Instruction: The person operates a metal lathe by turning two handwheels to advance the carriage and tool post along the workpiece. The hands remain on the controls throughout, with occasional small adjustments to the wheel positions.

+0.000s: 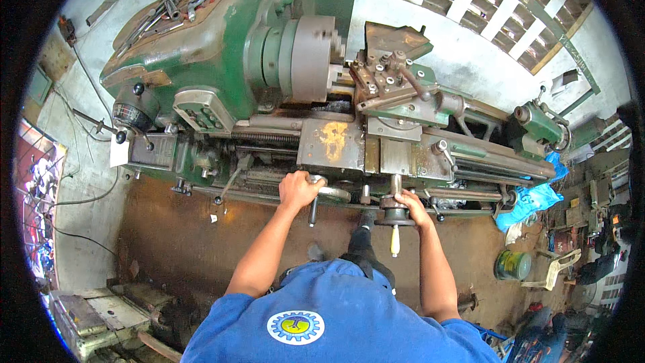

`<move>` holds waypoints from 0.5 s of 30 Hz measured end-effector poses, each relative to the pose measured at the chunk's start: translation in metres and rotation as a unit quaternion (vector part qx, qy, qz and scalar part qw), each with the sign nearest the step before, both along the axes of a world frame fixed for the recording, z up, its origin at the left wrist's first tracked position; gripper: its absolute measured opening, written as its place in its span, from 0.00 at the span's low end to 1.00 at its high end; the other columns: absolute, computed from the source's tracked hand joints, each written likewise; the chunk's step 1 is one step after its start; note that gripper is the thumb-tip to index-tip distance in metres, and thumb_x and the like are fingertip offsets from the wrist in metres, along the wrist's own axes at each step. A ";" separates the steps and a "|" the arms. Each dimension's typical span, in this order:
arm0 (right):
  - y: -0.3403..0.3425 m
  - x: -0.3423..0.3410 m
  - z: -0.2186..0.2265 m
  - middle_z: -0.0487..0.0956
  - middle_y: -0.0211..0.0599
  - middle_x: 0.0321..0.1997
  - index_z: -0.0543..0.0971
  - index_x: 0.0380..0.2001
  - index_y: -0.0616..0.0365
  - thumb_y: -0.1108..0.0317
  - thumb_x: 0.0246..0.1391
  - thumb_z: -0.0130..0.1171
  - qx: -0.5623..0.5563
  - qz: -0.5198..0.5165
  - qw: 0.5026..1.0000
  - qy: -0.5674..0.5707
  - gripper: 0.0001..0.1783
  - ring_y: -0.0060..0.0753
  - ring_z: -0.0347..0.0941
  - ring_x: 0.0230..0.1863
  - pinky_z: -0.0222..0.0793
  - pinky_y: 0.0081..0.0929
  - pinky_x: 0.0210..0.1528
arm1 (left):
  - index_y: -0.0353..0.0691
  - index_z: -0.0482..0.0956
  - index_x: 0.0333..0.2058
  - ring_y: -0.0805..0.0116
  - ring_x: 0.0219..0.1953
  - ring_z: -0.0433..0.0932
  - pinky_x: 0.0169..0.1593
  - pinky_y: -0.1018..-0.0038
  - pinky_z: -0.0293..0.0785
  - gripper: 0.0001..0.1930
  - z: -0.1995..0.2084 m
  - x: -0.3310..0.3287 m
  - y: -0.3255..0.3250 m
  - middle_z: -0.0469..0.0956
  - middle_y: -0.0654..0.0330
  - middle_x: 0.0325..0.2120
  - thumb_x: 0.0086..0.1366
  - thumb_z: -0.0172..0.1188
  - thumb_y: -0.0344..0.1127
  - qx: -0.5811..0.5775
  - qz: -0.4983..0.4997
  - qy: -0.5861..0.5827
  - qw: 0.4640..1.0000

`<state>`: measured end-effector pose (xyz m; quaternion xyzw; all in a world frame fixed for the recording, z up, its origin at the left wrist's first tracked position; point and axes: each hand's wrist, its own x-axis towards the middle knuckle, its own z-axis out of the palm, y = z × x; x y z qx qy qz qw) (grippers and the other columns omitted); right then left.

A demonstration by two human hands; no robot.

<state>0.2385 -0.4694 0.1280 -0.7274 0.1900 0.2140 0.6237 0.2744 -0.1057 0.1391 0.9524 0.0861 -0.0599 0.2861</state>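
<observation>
Before me stands a green metal lathe with a large grey chuck. My left hand is closed around the rim of the carriage handwheel, whose dark crank handle hangs below the fingers. To the right, my right hand has its fingers curled on the side of the cross-slide handwheel. A pale yellow handle points down from that wheel. Above both hands lie the carriage and a tool post close to the chuck; whether a tool touches a workpiece I cannot tell.
Wrenches and other tools rest on the headstock. The tailstock sits far right on the bed. A lever juts out low on the left. A blue plastic sheet, a bucket and a pale chair are at right.
</observation>
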 end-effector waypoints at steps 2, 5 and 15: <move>-0.003 0.001 -0.007 0.78 0.49 0.63 0.59 0.72 0.74 0.38 0.46 0.74 -0.004 -0.007 1.000 0.005 0.64 0.43 0.68 0.69 0.55 0.39 0.73 | 0.38 0.89 0.33 0.43 0.40 0.86 0.46 0.53 0.81 0.28 -0.002 0.000 0.000 0.86 0.42 0.32 0.53 0.66 0.61 0.016 -0.001 -0.007 1.000; -0.006 0.007 -0.016 0.79 0.46 0.61 0.60 0.71 0.73 0.40 0.47 0.73 0.049 0.039 0.998 -0.004 0.61 0.40 0.68 0.68 0.53 0.38 0.73 | 0.38 0.89 0.32 0.43 0.40 0.85 0.46 0.53 0.81 0.27 -0.006 0.001 0.001 0.86 0.42 0.32 0.53 0.68 0.60 0.006 0.000 -0.008 1.000; -0.011 0.007 -0.028 0.76 0.50 0.64 0.62 0.71 0.73 0.40 0.47 0.73 0.045 0.008 0.999 0.011 0.60 0.43 0.66 0.69 0.51 0.40 0.74 | 0.37 0.89 0.33 0.43 0.40 0.85 0.47 0.53 0.80 0.27 -0.004 0.002 0.002 0.85 0.42 0.32 0.53 0.67 0.60 0.005 0.007 0.014 1.000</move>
